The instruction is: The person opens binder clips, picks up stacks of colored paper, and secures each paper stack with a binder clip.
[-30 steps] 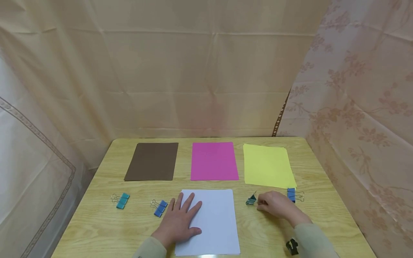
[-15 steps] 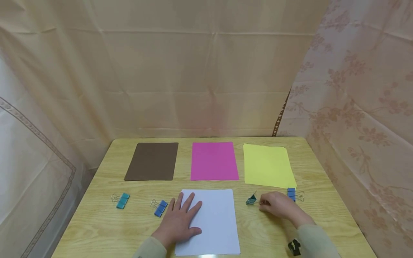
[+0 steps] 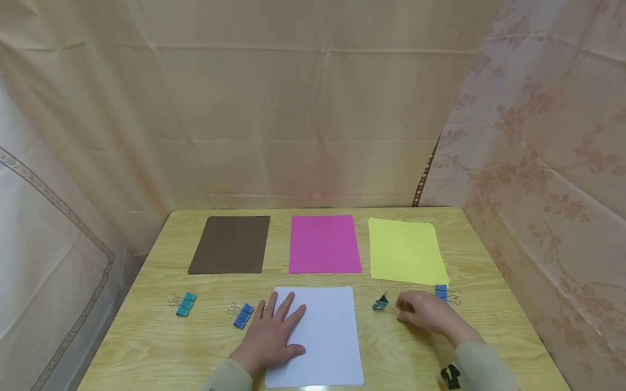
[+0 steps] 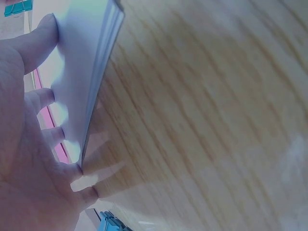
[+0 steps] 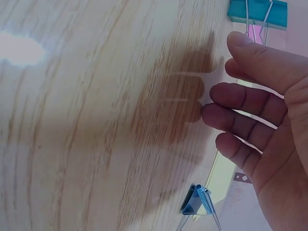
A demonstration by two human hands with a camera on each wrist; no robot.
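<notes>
My left hand point(image 3: 271, 336) rests flat with spread fingers on a stack of white paper point(image 3: 327, 336); its sheet edges show in the left wrist view point(image 4: 98, 72). A blue binder clip point(image 3: 243, 315) lies just left of that hand. My right hand point(image 3: 425, 310) hovers low over the table, fingers loosely bent, thumb and forefinger tips right by the wire handle of a teal binder clip point(image 3: 380, 302). In the right wrist view the teal clip point(image 5: 260, 13) stands beyond the thumb, its wires reaching toward it. Behind this hand lies another blue binder clip point(image 3: 442, 294).
Brown point(image 3: 231, 244), magenta point(image 3: 325, 244) and yellow paper stacks point(image 3: 407, 251) lie in a row along the back of the wooden table point(image 3: 146, 347). A second teal binder clip point(image 3: 186, 304) lies at the left. Beige cloth point(image 3: 293, 108) hangs behind the table.
My right hand has drawn slightly to the right, away from the teal clip, which stays in place with more of its wire handle showing. The left hand has not moved.
</notes>
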